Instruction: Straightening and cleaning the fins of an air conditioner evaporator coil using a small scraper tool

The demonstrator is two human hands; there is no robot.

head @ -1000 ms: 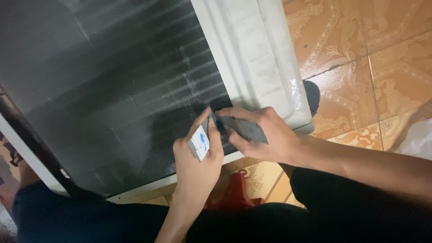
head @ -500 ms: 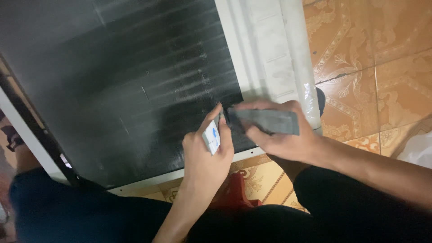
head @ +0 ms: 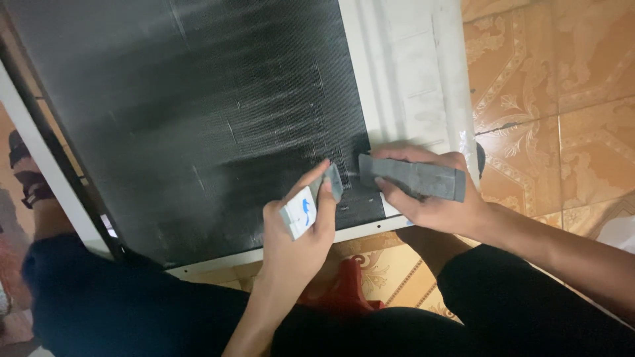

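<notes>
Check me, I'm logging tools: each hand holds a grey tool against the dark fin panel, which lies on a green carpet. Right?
Not quite. The head view shows the fin panel over orange patterned floor tiles, not green carpet. The rest stands: the left hand and right hand each hold a grey tool against it.

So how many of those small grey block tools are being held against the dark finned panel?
2. One grey block with a white end is in the left hand; a longer grey block is in the right hand, beside the dark finned panel's lower right corner.
</notes>
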